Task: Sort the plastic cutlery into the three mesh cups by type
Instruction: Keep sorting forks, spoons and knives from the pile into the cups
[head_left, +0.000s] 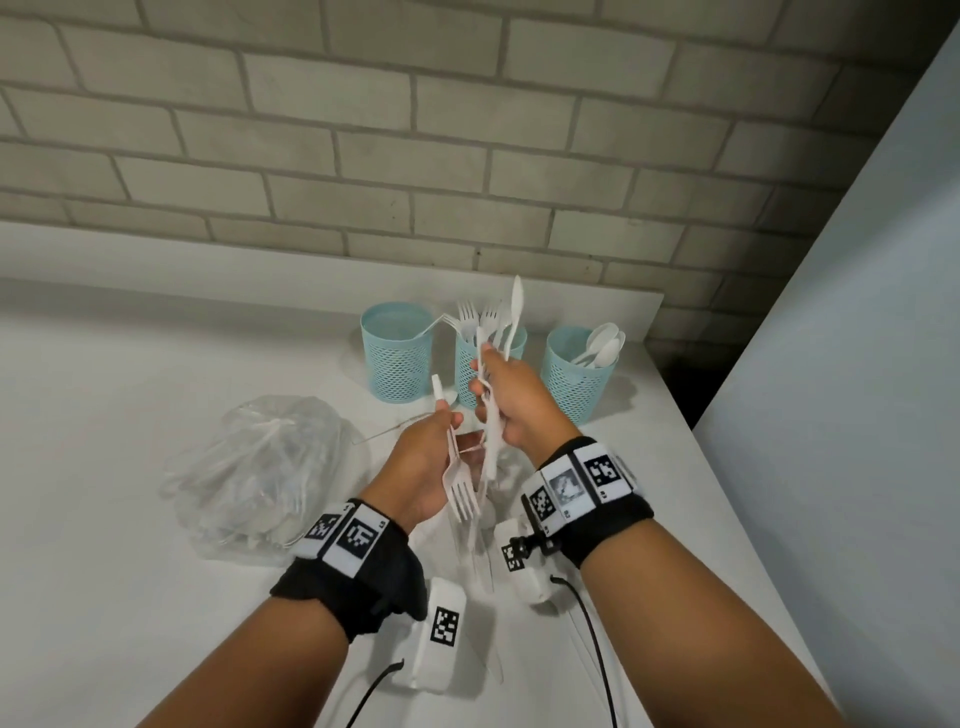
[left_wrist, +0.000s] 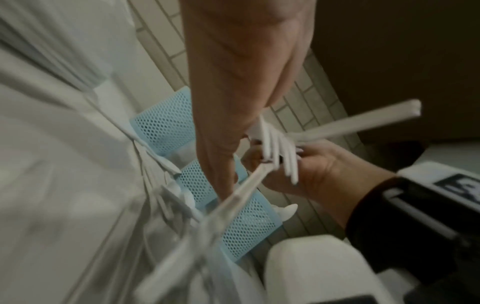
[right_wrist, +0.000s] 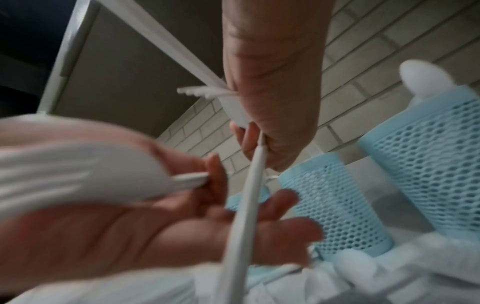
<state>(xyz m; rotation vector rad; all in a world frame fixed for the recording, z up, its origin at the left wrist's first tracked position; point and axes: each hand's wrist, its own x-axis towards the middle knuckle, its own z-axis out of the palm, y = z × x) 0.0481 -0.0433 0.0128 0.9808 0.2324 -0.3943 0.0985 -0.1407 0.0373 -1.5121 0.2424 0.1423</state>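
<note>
Three light-blue mesh cups stand by the brick wall: the left cup (head_left: 397, 353) holds one leaning piece, the middle cup (head_left: 470, 382) holds forks, the right cup (head_left: 579, 374) holds spoons (head_left: 602, 343). In front of the middle cup, my left hand (head_left: 451, 421) grips white forks (head_left: 460, 493) with the tines pointing back at my wrist. My right hand (head_left: 485, 387) grips a bundle of white cutlery with a knife (head_left: 516, 306) sticking up. The right wrist view shows the knife's serrated edge (right_wrist: 202, 92) and the forks (right_wrist: 78, 174) in my left hand (right_wrist: 155, 216). The two hands almost touch.
A clear plastic bag (head_left: 260, 467) with more white cutlery lies on the white counter (head_left: 130, 389) to the left. Loose pieces (head_left: 483, 566) lie on the counter under my wrists. A pale panel (head_left: 857, 364) borders the counter on the right.
</note>
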